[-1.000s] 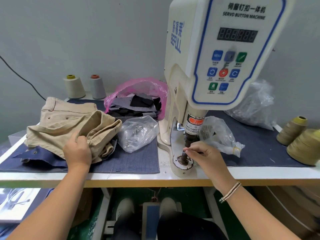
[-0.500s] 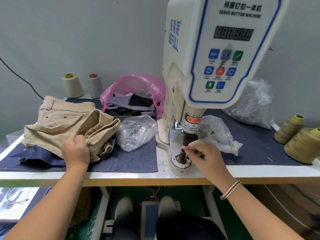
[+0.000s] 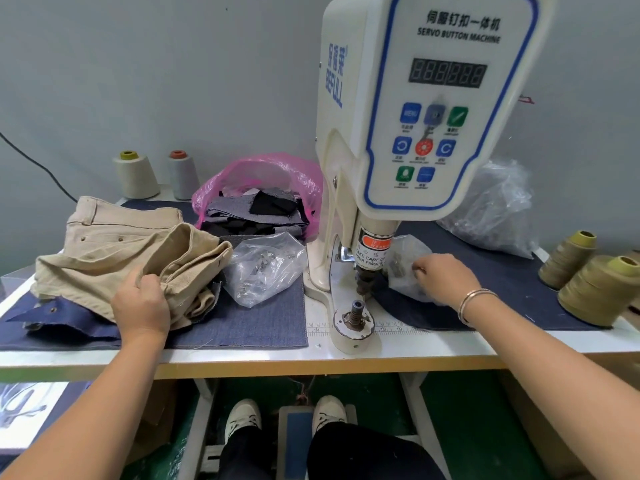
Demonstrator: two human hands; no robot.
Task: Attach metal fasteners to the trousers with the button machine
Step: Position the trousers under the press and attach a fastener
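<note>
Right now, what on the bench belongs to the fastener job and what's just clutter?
In use:
beige trousers, gripped by the left hand
button machine
clear bag, touched by the right hand

Lying about:
pink bag
thread cones

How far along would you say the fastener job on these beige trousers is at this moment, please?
Early in this cycle. Done: small metal studs already show on the beige trousers. In hand: the left hand grips the bunched trousers beside the button machine, while the right hand reaches into the clear bag, presumably for a fastener. Left: no cloth lies on the lower die, so positioning and pressing remain.
</note>
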